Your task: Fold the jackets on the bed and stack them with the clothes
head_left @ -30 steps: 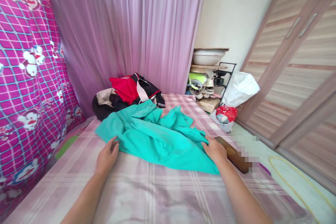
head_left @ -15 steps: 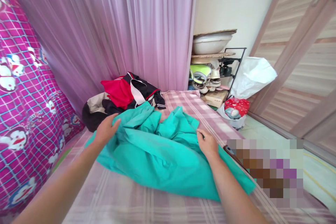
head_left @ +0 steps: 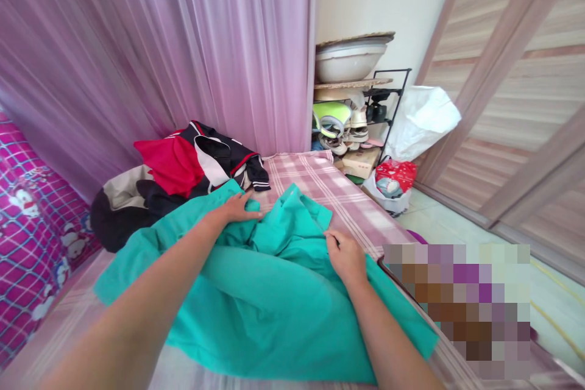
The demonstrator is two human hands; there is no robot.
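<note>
A crumpled teal garment (head_left: 269, 311) lies spread over a checked pink bed cover (head_left: 315, 167). Its far edge is bunched into folds, and parts reach out to the left and right like sleeves. My left hand (head_left: 235, 207) rests on the far folds, palm down, fingers stretched and apart. At the right side of the cloth, my right hand (head_left: 346, 255) is closed, pinching the garment's edge between thumb and fingers. My forearms hide some of the fabric beneath them.
Dark, red and white clothes (head_left: 201, 161) lie heaped beyond the garment, against a purple curtain (head_left: 219, 42). A rack (head_left: 393, 103) with shoes and basins stands back right, near bags (head_left: 388, 186) and a wooden wardrobe (head_left: 479, 103). A blurred patch covers the right side.
My left hand has moved right from the garment's left edge onto its far folds, and its fingers have spread. The cloth lies wider to the left and nearer. My right hand keeps its pinch.
</note>
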